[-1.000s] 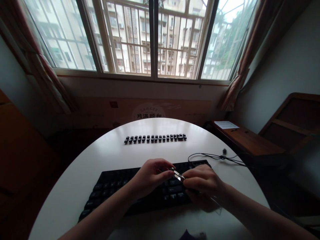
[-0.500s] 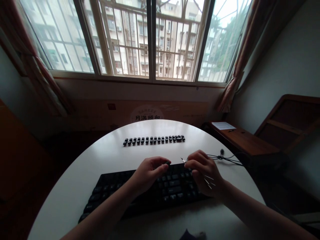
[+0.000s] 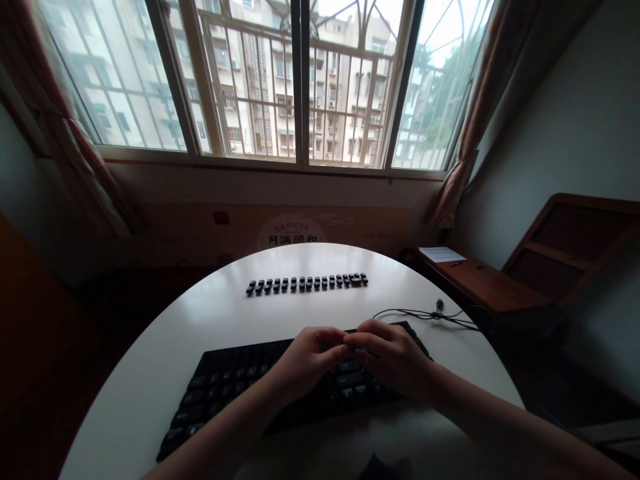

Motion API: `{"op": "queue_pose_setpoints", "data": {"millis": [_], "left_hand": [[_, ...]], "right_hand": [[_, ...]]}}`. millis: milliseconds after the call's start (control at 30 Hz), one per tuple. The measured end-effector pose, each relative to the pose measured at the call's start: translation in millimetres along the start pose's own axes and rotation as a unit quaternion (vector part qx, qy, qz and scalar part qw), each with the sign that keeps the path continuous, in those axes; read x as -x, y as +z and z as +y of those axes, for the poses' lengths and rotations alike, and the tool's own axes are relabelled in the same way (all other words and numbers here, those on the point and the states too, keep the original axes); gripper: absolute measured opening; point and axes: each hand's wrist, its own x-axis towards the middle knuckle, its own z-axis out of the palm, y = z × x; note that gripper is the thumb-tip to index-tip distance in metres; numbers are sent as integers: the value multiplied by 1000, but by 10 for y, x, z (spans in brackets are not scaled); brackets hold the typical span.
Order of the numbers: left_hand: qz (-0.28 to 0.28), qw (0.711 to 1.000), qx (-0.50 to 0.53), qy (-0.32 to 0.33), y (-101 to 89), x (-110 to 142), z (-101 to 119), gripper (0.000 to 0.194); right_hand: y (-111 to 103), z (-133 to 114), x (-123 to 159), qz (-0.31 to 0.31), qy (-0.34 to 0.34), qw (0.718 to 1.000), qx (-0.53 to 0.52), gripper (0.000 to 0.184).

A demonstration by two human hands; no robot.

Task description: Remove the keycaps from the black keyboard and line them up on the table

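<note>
Over the right half of the black keyboard (image 3: pixel 227 373), the fingertips of both my hands meet. My left hand (image 3: pixel 316 352) is pinched closed at the end of the thumb and forefinger; the small dark keycap seen there half a second ago is now covered by the fingers. My right hand (image 3: pixel 393 350) is curled closed against it, around what looks like a wire keycap puller, now almost wholly hidden. Beyond the keyboard, two rows of black keycaps (image 3: pixel 310 283) stand on the white table (image 3: pixel 165 333).
A thin black cable (image 3: pixel 417 312) lies bundled at the table's right. Near the front edge is a dark pointed object (image 3: pixel 375 467), partly out of view. To the right stands a wooden chair (image 3: pixel 560 247) beside a wooden surface with a paper sheet (image 3: pixel 440 254).
My right hand has moved left until its fingertips meet those of my left hand. The metal wires and pale tip at my right hand have gone out of sight.
</note>
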Motion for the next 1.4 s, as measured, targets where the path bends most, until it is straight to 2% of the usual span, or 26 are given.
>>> {"op": "queue_pose_setpoints", "data": {"millis": [67, 167, 200, 267, 333, 367, 467, 567, 667, 833, 1133, 1300, 1400], "left_hand": [[6, 1000, -10, 11, -5, -6, -32, 37], [66, 996, -51, 30, -50, -14, -93, 52], [94, 992, -82, 29, -73, -15, -113, 57], [139, 977, -162, 19, -116, -17, -148, 60], [167, 955, -243, 21, -141, -18, -177, 57], [176, 944, -278, 30, -144, -19, -191, 55], [172, 916, -358, 45, -125, -26, -236, 50], [148, 908, -391, 13, -100, -34, -284, 51], [138, 906, -401, -2, -93, -38, -311, 53], [128, 907, -402, -11, -97, -34, -290, 53], [121, 904, -408, -28, -71, -28, -245, 53], [117, 903, -412, -36, -67, -21, -219, 54], [114, 903, -412, -40, -69, -23, -222, 54]], "right_hand": [[-28, 10, -33, 2, 11, 1000, -10, 23], [-203, 226, -170, 13, 47, 999, 5, 21], [-289, 373, -232, 42, 79, 996, 21, 18], [-462, 763, -358, 34, 157, 986, 54, 20], [-589, 1204, -450, -21, 266, 960, 84, 20], [-620, 1413, -473, -34, 293, 952, 89, 19], [-577, 1892, -450, -81, 339, 934, 78, 17], [-414, 2155, -374, -140, 379, 914, 41, 18], [-282, 2315, -349, -177, 401, 899, 11, 21], [-228, 2483, -390, -187, 414, 891, -4, 24], [-205, 2560, -360, -180, 436, 882, -26, 26], [-210, 2601, -354, -177, 441, 879, -49, 41], [-215, 2606, -354, -178, 441, 878, -56, 42]]}}
